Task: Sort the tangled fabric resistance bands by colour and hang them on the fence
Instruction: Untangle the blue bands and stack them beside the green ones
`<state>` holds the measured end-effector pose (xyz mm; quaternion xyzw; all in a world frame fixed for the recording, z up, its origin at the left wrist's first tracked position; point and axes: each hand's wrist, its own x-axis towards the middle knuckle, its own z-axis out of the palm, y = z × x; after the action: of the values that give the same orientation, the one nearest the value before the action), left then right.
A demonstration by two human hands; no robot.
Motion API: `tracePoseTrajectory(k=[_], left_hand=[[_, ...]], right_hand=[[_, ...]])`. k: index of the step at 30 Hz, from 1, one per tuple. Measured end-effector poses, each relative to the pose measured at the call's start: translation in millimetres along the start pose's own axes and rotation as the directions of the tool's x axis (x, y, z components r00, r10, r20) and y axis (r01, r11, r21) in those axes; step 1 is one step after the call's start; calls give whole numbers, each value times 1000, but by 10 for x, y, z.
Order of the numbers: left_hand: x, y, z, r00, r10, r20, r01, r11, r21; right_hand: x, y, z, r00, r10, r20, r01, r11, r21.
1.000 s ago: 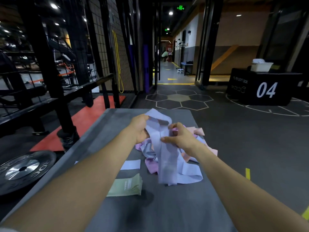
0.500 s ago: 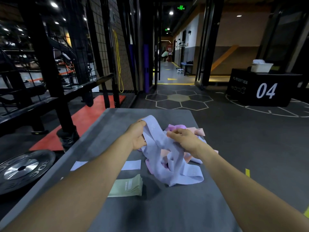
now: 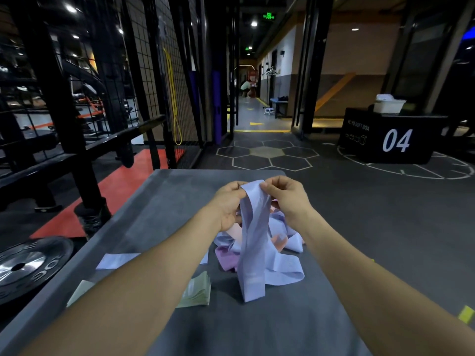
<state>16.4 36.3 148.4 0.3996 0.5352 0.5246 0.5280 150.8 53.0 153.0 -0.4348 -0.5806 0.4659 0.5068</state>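
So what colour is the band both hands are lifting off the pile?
Pale lavender-blue, plain. The band hangs from both hands in the head view.

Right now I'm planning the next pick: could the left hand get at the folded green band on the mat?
Probably yes, once it lets go. The green band lies uncovered beside the left forearm, but the left hand and right hand both pinch the lavender band.

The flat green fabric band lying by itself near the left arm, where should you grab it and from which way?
Probably by the right-hand short end of the flat green fabric band, coming from above and from the pile side. That end lies bare on the grey table top with its stacked edges showing, so fingers could pinch them. The left forearm covers its middle.
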Motion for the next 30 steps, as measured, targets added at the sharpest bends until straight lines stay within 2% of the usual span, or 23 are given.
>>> tracePoseTrajectory(k=[6, 11, 18, 21, 24, 30], left_hand=[[-41, -40, -26, 996, 62, 65, -65, 997, 42], [-68, 49, -29, 996, 15, 87, -3, 991, -133], [-51, 41, 7, 986, 162, -27, -162, 987, 16], [-72, 54, 10, 983, 182, -36, -183, 983, -6], [-124, 71, 13, 984, 176, -30, -177, 984, -34], [-174, 34, -106, 974, 158, -163, -178, 977, -115]], right_hand=[[-2, 61, -24, 997, -11, -75, 13, 1000, 26], [-9, 55, 32, 995, -22, -96, 24, 999, 24], [-5, 44, 65, 997, -30, -77, 29, 999, -17], [-6, 88, 46, 1000, 0, 12, 0, 1000, -4], [-48, 195, 38, 976, 107, 190, -104, 994, -28], [-268, 356, -93, 896, 187, 403, -61, 950, -306]])
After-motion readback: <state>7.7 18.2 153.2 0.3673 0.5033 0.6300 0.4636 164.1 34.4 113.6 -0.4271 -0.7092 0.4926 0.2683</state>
